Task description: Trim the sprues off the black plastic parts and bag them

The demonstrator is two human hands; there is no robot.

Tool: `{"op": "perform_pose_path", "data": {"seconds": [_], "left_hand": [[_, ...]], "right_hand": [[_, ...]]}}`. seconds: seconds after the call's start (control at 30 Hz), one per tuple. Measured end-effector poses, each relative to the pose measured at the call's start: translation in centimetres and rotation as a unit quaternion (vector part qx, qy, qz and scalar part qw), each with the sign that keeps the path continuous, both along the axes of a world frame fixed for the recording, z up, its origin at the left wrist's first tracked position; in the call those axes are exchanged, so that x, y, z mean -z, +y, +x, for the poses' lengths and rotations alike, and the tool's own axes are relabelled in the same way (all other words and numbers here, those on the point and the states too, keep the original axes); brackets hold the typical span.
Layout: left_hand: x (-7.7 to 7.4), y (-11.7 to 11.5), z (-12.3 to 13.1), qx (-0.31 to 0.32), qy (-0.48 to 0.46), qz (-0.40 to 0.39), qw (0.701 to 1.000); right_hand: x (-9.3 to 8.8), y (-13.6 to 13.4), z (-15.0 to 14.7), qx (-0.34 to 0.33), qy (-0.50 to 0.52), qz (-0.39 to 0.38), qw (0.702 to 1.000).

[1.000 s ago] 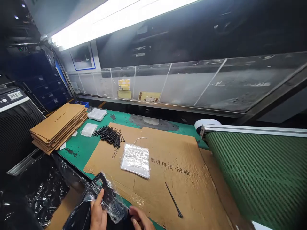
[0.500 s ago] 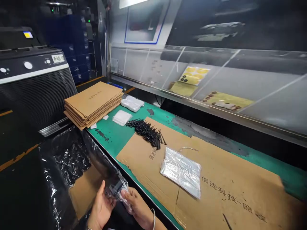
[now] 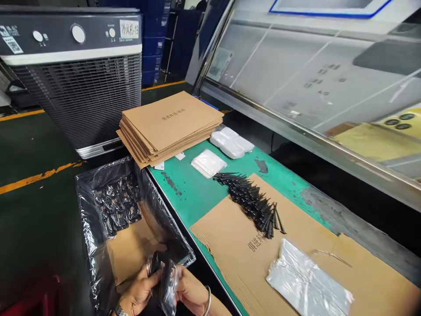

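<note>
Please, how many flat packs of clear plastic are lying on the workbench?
3. One pack lies on the green mat beside the cardboard stack, a second pack lies close to it, and the third pack lies on the flattened cardboard sheet. Others may be hidden.

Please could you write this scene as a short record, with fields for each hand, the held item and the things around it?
Left hand: holds the black item in clear plastic
Right hand: holds the same item from the other side
Nearest container: black-lined bin, with small black packets inside
Bench: green mat with cardboard sheet, black spiked rods, silvery plastic bag
Beyond: flat cardboard stack, air cooler
</note>
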State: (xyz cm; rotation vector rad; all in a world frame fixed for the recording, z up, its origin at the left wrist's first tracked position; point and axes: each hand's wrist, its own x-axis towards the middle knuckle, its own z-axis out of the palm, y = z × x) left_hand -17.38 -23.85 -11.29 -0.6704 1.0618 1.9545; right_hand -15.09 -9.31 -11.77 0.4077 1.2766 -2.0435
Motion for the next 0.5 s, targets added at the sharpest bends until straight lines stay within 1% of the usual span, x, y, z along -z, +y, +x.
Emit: {"op": "perform_pose_path", "data": {"seconds": [0.03,0.1,0.13,0.2,0.27,0.33,0.4,0.5], "left_hand": [[0.5,-0.5,-0.3,-0.002,0.014,-0.021,1.000],[2.0,-1.1,-1.1,-0.019,0.041,-0.077,0.996],[3.0,-1.2,-1.5,-0.034,0.053,-0.110,0.992],[5.4,-1.1,-2.1,-0.069,0.065,-0.175,0.980],[7.9,-0.5,-2.6,-0.104,0.058,-0.223,0.967],[10.5,-0.1,-3.2,-0.138,0.025,-0.253,0.957],[13.0,-0.1,-3.9,-0.169,-0.041,-0.271,0.947],[16.5,-1.5,-5.6,-0.225,-0.135,-0.283,0.923]], "right_hand": [[0.5,-0.3,-0.2,0.018,-0.010,0.000,1.000],[1.7,-1.0,-0.5,0.049,-0.029,0.001,0.998],[2.4,-1.3,-0.5,0.063,-0.022,0.028,0.997],[4.2,-2.0,-0.9,0.083,0.030,0.134,0.987],[6.6,-2.6,-1.9,0.087,0.097,0.255,0.958],[9.3,-3.1,-3.8,0.076,0.122,0.329,0.933],[12.1,-3.4,-6.8,0.062,0.117,0.386,0.913],[15.6,-3.8,-12.1,0.038,0.124,0.484,0.865]]}}
